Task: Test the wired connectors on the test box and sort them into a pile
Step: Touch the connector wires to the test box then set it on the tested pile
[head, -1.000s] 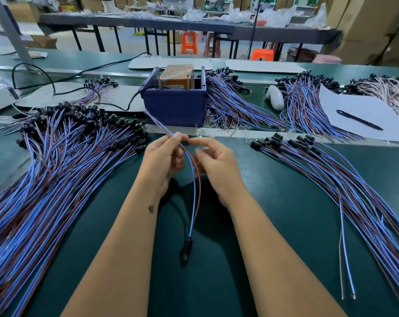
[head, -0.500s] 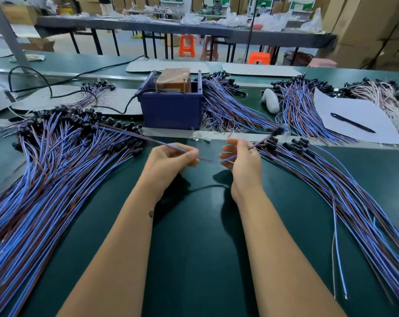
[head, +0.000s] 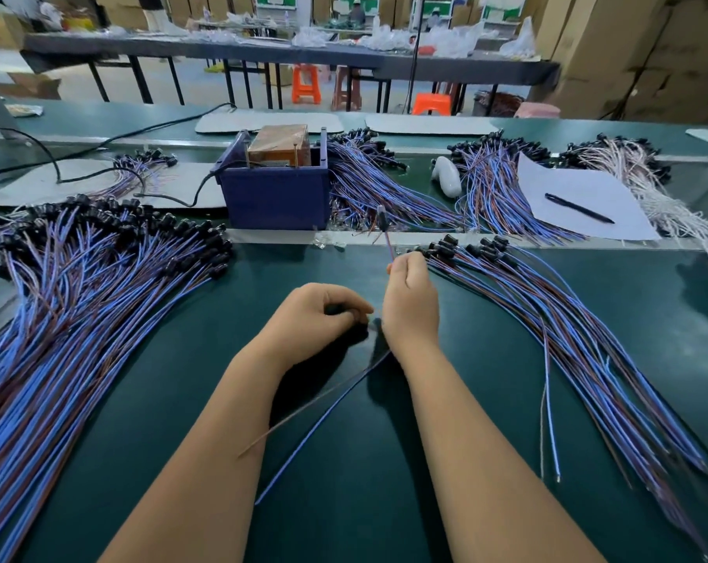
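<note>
Inside the blue test box [head: 277, 195] sits a brown block [head: 279, 145], while both hands' fingers [head: 405, 270] pinch 1 wired connector [head: 382, 216].

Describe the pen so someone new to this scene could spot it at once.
Start at the blue test box at the back of the green bench, then look far right to the white paper sheet. The black pen lies diagonally on it, alone, no wires attached.

Left hand [head: 316, 314]: fingers curled, thumb meeting fingertips in a pinch, knuckles up.
Right hand [head: 411, 302]: fist-like, pinching at its top, just at 3 o'clock of the left.
Forearms: bare, converging toward 12 o'clock.
</note>
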Motion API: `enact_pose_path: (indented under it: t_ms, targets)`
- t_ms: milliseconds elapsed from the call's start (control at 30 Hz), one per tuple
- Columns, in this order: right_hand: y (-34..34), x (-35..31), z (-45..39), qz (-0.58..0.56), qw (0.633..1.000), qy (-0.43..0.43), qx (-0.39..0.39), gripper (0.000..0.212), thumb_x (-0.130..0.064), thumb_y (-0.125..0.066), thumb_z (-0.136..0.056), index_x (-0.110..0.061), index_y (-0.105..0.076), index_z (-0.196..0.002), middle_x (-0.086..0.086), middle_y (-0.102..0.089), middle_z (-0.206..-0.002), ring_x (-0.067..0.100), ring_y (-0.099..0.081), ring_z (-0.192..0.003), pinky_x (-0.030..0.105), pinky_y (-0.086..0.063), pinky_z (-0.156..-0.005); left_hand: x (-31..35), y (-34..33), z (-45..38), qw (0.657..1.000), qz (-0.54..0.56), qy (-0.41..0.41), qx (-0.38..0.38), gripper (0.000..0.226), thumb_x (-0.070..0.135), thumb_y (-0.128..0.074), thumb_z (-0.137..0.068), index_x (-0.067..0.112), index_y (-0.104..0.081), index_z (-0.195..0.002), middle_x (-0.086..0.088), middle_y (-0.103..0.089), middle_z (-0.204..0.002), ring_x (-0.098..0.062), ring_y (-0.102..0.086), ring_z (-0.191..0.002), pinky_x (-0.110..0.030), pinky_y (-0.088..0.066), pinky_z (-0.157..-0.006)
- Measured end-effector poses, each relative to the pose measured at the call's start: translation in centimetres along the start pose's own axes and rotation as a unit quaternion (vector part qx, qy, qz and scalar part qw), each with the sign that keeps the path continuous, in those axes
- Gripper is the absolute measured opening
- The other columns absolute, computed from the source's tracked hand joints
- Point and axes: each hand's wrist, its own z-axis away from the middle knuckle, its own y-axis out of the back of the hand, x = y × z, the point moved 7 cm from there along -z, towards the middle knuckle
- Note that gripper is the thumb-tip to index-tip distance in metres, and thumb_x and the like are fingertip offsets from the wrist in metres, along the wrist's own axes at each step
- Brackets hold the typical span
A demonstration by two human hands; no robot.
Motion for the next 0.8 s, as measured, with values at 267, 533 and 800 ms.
enact_pose_path:
  t_ms: [267, 533, 800]
  targets:
    - [6.2, 0.0, -3.9, 0.446, 0.88, 0.146, -0.076, 0.032, -0.03, -0.033, -0.102, -0.016, -0.059, -0.088, 0.005, -0.065, -0.084, 0.027, -0.053, -0.074, 0.03, -0.031, -0.056, -0.6, -0.3, -0.1, 0.999, 0.007, 0.045, 0.021, 0.025, 0.011, -0.058, -0.092, 0.03, -0.074, -0.088, 0.015, -0.075, -0.083, -0.008, -0.07, -0.081, -0.029, -0.053, -0.078]
    - [5.9, -2.1, -3.7, 0.449, 0.882, 0.143, 0.01, 0.033, -0.032, -0.039, -0.099, -0.021, -0.059, -0.124, 0.011, -0.056, -0.121, 0.031, -0.044, -0.114, 0.041, -0.032, -0.093, -0.8, -0.2, 0.0, 0.998, 0.028, 0.055, 0.014, 0.026, 0.011, -0.055, -0.092, 0.029, -0.074, -0.088, 0.015, -0.075, -0.083, -0.001, -0.069, -0.081, -0.024, -0.05, -0.078]
    - [3.5, 2.5, -2.2, 0.407, 0.91, -0.023, -0.071, 0.039, -0.038, -0.037, -0.097, -0.032, -0.052, -0.133, 0.009, -0.041, -0.136, 0.03, -0.031, -0.126, 0.045, -0.025, -0.098, -1.1, -0.1, 0.2, 0.997, 0.052, 0.054, 0.011, 0.027, 0.011, -0.054, -0.094, 0.028, -0.074, -0.09, 0.013, -0.076, -0.086, -0.001, -0.069, -0.08, -0.023, -0.045, -0.072]
